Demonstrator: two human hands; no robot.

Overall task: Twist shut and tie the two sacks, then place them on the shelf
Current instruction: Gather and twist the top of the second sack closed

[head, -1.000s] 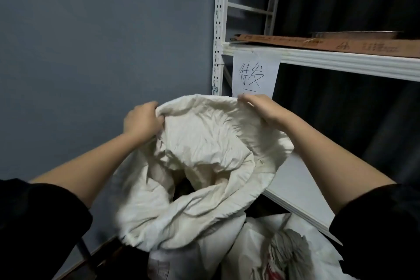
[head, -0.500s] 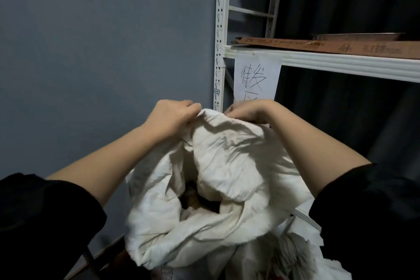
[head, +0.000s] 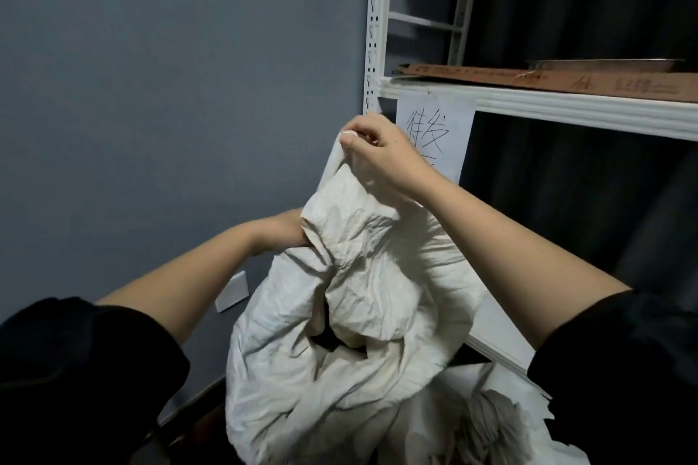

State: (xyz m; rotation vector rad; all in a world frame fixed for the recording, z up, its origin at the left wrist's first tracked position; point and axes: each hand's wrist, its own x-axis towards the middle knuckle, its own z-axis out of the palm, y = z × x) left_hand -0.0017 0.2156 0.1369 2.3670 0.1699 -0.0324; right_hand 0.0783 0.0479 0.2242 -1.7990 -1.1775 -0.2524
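Pinching the sack (head: 362, 313) mouth (still gaping), right hand (head: 381, 155) lifts it.

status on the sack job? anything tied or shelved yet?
Done: nothing visibly. No tie shows on the white sack, and its mouth still gapes dark in the middle. In hand: the right hand pinches the gathered rim and holds it high; the left hand is tucked behind the cloth, its grip hidden. Left: twist, tie, same for the second sack lower right, then onto the shelf.

Right grip (head: 377, 151) raised, fingers pinched; left hand hidden, forearm outstretched.
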